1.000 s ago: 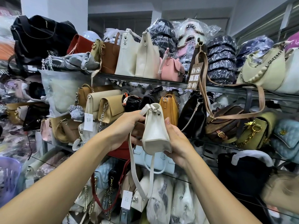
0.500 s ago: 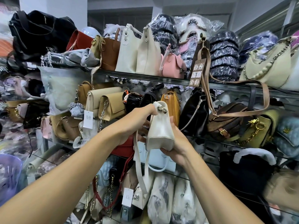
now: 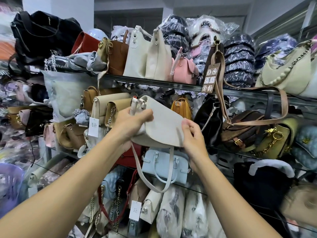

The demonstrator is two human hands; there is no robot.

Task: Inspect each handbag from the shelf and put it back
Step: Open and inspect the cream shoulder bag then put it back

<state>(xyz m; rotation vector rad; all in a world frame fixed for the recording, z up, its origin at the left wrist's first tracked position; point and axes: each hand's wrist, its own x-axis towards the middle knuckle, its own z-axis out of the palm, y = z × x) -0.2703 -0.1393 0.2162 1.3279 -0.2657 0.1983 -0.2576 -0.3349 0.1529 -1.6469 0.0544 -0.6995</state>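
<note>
- Cream, grainy shoulder bag (image 3: pixel 164 127) held off the shelf, just in front of and below the mustard-yellow bag (image 3: pixel 181 109), broad face up, tilted down to the right.
- Left hand (image 3: pixel 132 122) clamped on the upper end by the strap ring, left of the mustard-yellow bag.
- Right hand (image 3: pixel 192 134) pinching the lower corner, just below that bag.
- Strap (image 3: pixel 157 189) hanging in a loose loop well below the mustard-yellow bag.
- Probably mid-inspection: turn slowly, check seams, hardware and both faces.
- Gather the strap before returning, to avoid snagging neighbours.
- Slide back upright, likely just left of the mustard-yellow bag.
</note>
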